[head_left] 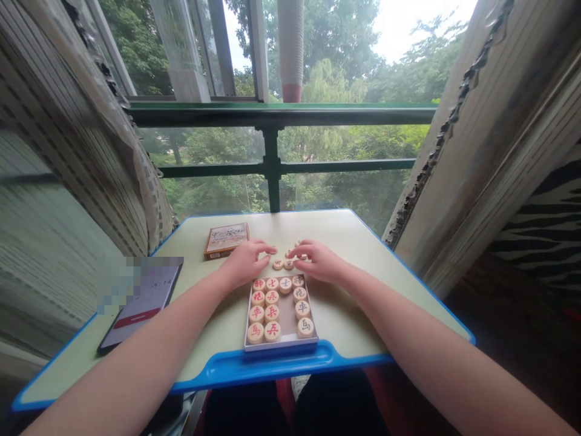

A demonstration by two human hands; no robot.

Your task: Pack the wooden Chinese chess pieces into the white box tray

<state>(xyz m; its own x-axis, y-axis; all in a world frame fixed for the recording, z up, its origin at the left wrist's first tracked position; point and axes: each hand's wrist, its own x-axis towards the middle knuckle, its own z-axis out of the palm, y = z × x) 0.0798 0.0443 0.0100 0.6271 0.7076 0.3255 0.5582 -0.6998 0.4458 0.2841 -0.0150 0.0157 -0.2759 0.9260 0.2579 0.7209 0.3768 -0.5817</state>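
My left hand (245,261) is over the table just beyond the left part of an open box, thumb and fingers apart. Its fingertips are at a small xiangqi piece (273,250); whether they touch it I cannot tell. Fingers spread, my right hand (321,260) hovers beside a loose cluster of round wooden pieces (278,264), partly covering some. Nearer to me lies the shallow white-edged box (287,324). Two columns of red-marked pieces (272,313) fill its left side. Dark-marked pieces (302,310) stand along its right side, with one more in the top row.
A brown printed box lid (227,240) lies at the back left of the pale table (363,303), which has a blue rim. A phone (140,309) rests at the left edge. Beyond are a green railing (272,115), windows and curtains (454,139) on both sides.
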